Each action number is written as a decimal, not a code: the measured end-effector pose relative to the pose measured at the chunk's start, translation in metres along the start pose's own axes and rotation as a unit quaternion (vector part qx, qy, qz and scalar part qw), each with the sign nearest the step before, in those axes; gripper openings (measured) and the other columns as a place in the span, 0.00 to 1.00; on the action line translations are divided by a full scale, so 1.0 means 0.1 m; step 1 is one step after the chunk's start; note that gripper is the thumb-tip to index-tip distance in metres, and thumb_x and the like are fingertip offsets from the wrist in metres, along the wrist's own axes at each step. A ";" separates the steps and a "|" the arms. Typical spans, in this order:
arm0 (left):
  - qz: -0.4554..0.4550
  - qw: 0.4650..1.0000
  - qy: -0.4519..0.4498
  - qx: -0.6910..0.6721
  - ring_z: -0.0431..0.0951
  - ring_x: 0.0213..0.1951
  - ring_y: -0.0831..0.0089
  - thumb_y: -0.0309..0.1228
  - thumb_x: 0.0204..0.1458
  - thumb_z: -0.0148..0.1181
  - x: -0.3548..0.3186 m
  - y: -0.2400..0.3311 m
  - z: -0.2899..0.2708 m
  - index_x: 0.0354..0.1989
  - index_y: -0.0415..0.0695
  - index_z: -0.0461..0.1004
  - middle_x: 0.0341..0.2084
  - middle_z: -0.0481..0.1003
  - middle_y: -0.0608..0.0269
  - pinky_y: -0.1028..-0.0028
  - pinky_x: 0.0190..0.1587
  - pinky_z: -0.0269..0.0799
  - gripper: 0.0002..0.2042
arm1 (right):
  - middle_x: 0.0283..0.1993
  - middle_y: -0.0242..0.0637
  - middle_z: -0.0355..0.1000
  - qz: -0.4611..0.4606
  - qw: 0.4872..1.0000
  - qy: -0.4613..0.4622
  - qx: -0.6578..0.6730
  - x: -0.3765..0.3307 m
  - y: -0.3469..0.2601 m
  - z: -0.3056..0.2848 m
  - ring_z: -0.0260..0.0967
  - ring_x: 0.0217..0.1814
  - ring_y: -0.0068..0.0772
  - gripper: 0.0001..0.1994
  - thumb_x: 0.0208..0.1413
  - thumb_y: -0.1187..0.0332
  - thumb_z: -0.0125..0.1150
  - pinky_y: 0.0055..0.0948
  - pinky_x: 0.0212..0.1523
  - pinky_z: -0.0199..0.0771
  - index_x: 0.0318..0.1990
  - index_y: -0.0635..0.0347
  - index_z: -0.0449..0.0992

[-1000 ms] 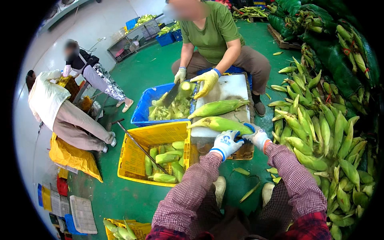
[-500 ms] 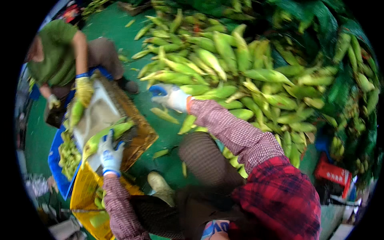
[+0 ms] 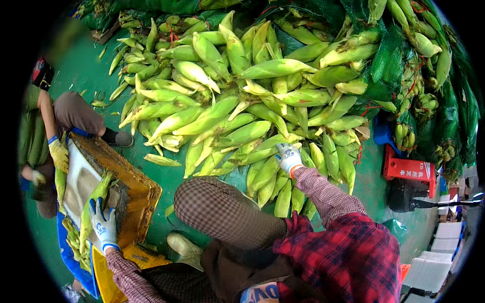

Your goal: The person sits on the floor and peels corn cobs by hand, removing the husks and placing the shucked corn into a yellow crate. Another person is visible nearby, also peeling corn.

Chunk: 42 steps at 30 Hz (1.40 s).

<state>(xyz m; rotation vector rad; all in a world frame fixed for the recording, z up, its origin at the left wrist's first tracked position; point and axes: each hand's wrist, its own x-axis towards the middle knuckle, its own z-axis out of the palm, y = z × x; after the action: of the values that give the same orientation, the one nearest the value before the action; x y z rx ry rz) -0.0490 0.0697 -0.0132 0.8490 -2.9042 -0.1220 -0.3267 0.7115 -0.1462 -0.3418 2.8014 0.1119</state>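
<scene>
A big pile of green-husked corn ears (image 3: 237,96) lies on the green floor ahead. My right hand (image 3: 288,156), in a white and blue glove, reaches into the pile's near edge and closes on one ear (image 3: 268,144). My left hand (image 3: 103,224), gloved the same way, is far to the left, laid over a corn ear (image 3: 98,189) that rests on a white board (image 3: 81,179). The board sits on top of an orange crate (image 3: 136,189). My knee in checked trousers is between the two hands.
A co-worker in a green shirt sits across the board, one yellow-gloved hand (image 3: 59,154) at its far end. A yellow crate (image 3: 108,270) and a blue crate (image 3: 76,262) stand below the board. Green mesh sacks of corn (image 3: 389,65) and a red stand (image 3: 409,169) are on the right.
My head has turned from the board toward the corn pile. My right hand left the ear on the board and reached out into the pile. My left hand stayed on the ear.
</scene>
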 end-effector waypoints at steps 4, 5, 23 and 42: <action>-0.020 0.997 -0.021 0.075 0.58 0.69 0.46 0.37 0.48 0.70 0.01 0.18 0.01 0.66 0.46 0.68 0.69 0.60 0.46 0.56 0.71 0.53 0.34 | 0.63 0.44 0.68 -0.150 0.986 0.027 -0.075 0.17 -0.27 0.25 0.64 0.66 0.47 0.26 0.52 0.57 0.65 0.48 0.66 0.60 0.59 0.51 0.72; -0.035 0.997 -0.036 0.055 0.57 0.70 0.46 0.38 0.47 0.70 -0.01 0.23 -0.01 0.66 0.46 0.67 0.69 0.59 0.45 0.56 0.72 0.53 0.35 | 0.64 0.44 0.67 -0.178 0.979 0.039 -0.093 0.26 -0.38 0.37 0.62 0.68 0.47 0.26 0.53 0.58 0.63 0.48 0.68 0.57 0.60 0.51 0.71; -0.061 0.994 0.005 0.092 0.57 0.71 0.52 0.43 0.48 0.68 -0.07 0.23 -0.27 0.69 0.60 0.63 0.70 0.58 0.51 0.53 0.72 0.50 0.37 | 0.55 0.40 0.73 -0.371 0.877 -0.102 -0.288 0.17 -0.93 -0.83 0.67 0.60 0.44 0.30 0.48 0.47 0.67 0.43 0.58 0.67 0.56 0.52 0.74; 0.046 0.956 0.217 -0.192 0.70 0.62 0.54 0.34 0.56 0.64 0.14 1.03 -0.63 0.65 0.41 0.68 0.61 0.71 0.50 0.62 0.66 0.61 0.28 | 0.42 0.41 0.76 -0.260 0.769 0.257 0.524 -0.23 -1.88 -2.64 0.76 0.43 0.36 0.25 0.47 0.54 0.75 0.36 0.45 0.75 0.49 0.58 0.76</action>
<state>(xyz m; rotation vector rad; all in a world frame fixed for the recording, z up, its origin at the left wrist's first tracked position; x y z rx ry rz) -0.1070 0.1463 0.0617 0.5820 -2.3895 -0.4186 -0.3379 0.5040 0.1040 -0.8948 2.5553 -1.8098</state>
